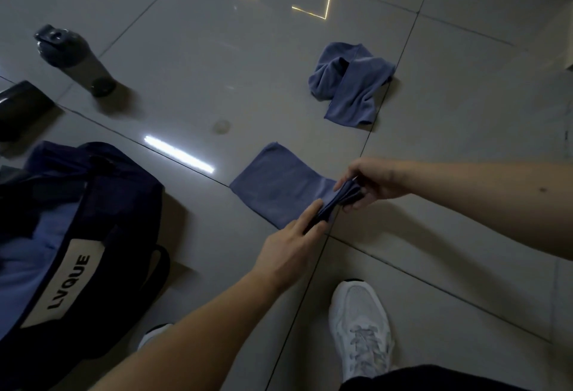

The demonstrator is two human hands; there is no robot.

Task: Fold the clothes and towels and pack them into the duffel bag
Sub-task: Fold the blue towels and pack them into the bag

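A blue towel (273, 184) lies partly folded on the tiled floor in the middle of the view. My right hand (373, 181) pinches its raised near-right edge. My left hand (291, 243) reaches in with straight fingers that touch the same edge from below. A second blue towel (352, 82) lies crumpled farther away on the right. The dark navy duffel bag (102, 204) with a cream "LVQUE" label stands open at the left, with blue cloth (40, 245) inside.
A dark water bottle (74, 60) stands at the far left. Another dark object (18, 108) lies at the left edge. My white sneaker (361, 325) is planted on the floor at bottom centre.
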